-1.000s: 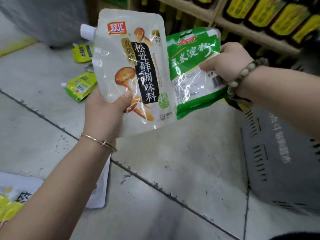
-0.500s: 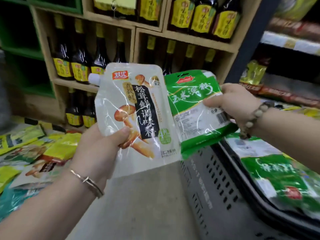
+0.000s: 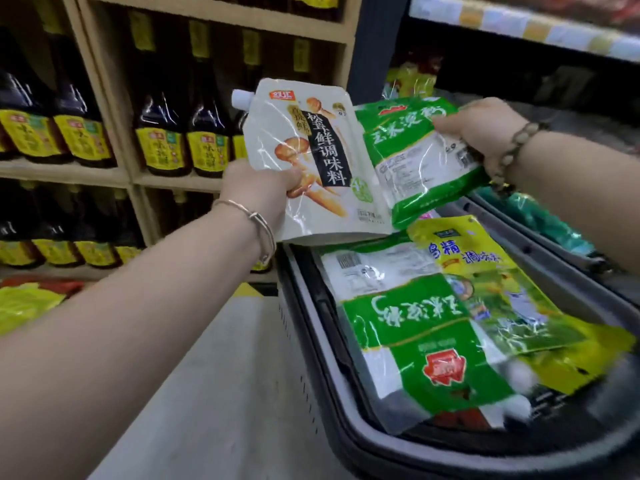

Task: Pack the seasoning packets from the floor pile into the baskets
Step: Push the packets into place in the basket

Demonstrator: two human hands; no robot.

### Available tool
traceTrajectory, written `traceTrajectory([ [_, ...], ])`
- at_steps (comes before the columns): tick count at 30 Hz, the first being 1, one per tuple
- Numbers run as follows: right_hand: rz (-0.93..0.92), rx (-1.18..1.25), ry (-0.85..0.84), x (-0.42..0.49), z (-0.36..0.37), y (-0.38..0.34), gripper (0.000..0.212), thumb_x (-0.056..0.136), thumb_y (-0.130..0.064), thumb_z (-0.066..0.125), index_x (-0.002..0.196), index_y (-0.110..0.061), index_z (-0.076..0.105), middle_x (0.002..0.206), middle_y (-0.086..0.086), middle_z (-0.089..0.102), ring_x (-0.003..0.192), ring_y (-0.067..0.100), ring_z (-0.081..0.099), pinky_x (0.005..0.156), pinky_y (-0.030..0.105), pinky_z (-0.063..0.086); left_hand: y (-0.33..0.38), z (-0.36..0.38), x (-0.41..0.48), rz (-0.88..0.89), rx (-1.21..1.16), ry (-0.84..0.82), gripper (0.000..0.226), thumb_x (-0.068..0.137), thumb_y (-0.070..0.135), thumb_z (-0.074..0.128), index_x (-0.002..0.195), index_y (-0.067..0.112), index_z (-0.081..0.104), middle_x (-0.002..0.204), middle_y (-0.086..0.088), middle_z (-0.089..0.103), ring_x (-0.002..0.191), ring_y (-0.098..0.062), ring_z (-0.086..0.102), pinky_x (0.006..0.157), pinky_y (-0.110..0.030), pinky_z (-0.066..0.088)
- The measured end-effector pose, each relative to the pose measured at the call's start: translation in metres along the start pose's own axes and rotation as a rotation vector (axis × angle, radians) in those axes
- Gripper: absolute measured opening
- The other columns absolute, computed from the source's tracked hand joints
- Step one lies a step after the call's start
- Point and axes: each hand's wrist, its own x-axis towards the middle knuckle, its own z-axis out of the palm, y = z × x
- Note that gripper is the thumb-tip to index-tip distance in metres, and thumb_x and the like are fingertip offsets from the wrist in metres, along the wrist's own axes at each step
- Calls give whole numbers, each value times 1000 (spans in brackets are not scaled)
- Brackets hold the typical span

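Now gripping white spouted mushroom-print pouch (image 3: 311,150) in left hand (image 3: 259,188), pinching green-and-white plastic packet (image 3: 415,161) in right hand (image 3: 485,129); both above far end of dark grey plastic basket (image 3: 381,455).

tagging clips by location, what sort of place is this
Most likely a grocery shop aisle: wooden shelves of dark sauce bottles with yellow labels, and a grey plastic shopping basket.

Glossy crinkled plastic spouted mushroom seasoning pouch (image 3: 311,161) at centre, shiny green film starch packet (image 3: 415,157), matt grey plastic basket (image 3: 346,445) lower right, pale wooden shelf (image 3: 114,174), glossy dark glass bottles (image 3: 162,133) upper left
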Motion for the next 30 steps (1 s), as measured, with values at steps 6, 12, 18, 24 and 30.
traceTrajectory([
  [6,20,-92,15,28,9,35,35,87,-31,59,95,4,62,93,18,60,83,25,58,76,42,48,-17,35,26,65,153,-4,51,82,-1,65,128,10,46,120,-7,59,106,-23,59,88,-35,50],
  [12,100,-295,-5,37,21,64,38,91,-42,51,83,-6,54,70,7,52,53,16,45,46,26,35,-25,31,38,98,608,-77,54,86,14,65,133,11,40,123,-2,52,106,-18,50,73,-11,35],
  [18,15,-878,-130,35,35,84,50,94,-47,38,98,-1,59,81,14,60,70,27,56,55,27,39,-33,39,24,296,1263,-34,78,86,38,58,147,12,17,151,-14,14,137,-33,22,106,-45,28],
  [24,-145,-781,-345,28,40,61,64,95,-57,29,143,-14,34,149,11,33,132,29,37,106,34,30,-32,40,44,447,1560,-240,51,94,49,30,143,36,27,157,-6,12,143,-29,9,113,-52,3],
  [30,-166,-693,-573,29,63,68,61,96,-55,24,148,-22,23,151,-6,23,128,14,40,106,17,31,-37,64,54,251,1379,-597,57,97,50,27,144,19,31,154,-12,22,140,-33,20,113,-45,15],
])
